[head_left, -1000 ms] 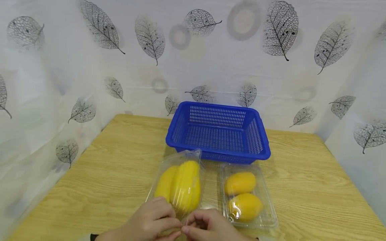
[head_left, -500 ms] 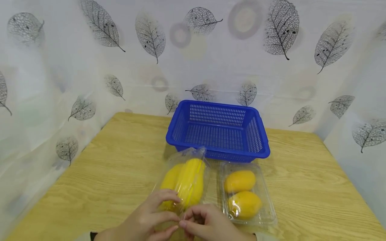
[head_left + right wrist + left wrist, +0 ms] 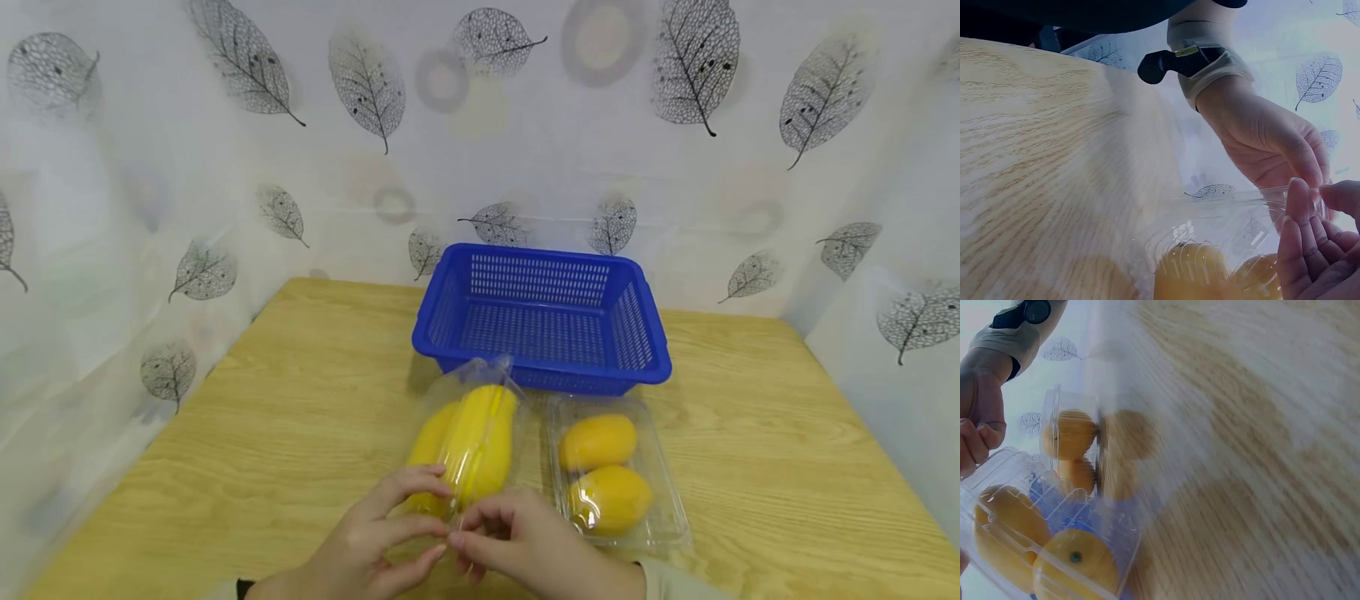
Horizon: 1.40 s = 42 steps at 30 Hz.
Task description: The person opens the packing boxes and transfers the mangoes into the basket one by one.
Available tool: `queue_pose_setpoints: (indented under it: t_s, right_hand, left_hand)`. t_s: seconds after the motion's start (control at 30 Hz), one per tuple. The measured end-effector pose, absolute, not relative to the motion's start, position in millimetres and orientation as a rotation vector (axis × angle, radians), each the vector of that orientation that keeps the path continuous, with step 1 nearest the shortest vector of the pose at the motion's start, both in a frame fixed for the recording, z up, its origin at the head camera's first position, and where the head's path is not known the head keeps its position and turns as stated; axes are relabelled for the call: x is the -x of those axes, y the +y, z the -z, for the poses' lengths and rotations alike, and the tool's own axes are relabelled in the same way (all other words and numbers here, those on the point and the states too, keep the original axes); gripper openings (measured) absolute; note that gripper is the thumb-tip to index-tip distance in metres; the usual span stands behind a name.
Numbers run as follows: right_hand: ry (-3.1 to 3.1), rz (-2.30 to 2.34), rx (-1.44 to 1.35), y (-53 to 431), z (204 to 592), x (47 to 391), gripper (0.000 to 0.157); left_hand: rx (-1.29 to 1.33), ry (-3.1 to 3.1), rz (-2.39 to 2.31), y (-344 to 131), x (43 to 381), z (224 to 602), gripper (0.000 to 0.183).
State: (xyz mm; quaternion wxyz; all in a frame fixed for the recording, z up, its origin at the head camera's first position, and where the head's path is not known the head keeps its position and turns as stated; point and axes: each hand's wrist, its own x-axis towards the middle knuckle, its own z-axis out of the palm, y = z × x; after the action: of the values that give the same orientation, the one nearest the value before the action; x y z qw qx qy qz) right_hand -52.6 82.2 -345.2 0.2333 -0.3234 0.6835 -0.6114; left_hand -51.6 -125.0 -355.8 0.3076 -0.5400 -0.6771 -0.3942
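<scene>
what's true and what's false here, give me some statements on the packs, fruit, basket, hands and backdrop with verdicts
1. The blue basket stands beyond the left package and the right package. True.
2. Both hands are at the far end of the right package. False: the left hand and right hand are at the near end of the left package.
3. Two yellow-orange fruits show in the right package. True.
4. Those two fruits lie in the blue basket. False: they are inside the right package.
5. The backdrop carries leaf prints. True.
</scene>
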Motion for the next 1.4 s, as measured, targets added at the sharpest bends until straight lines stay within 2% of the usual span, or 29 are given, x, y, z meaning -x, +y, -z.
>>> queue_pose_setpoints:
  t_s: [0.93, 1.4]
  right_hand:
    - [1.853, 1.616, 0.765, 85.8, 338.5, 58.2, 0.016]
    - [1.73, 1.701, 0.737, 87.7, 343.3, 55.1, 0.017]
  left_hand:
    - [1.414, -1.747, 1.024, -118.6, 54.9, 359.0, 0.018]
    - [1.435, -1.728, 0.994, -115.9, 54.1, 358.6, 0.018]
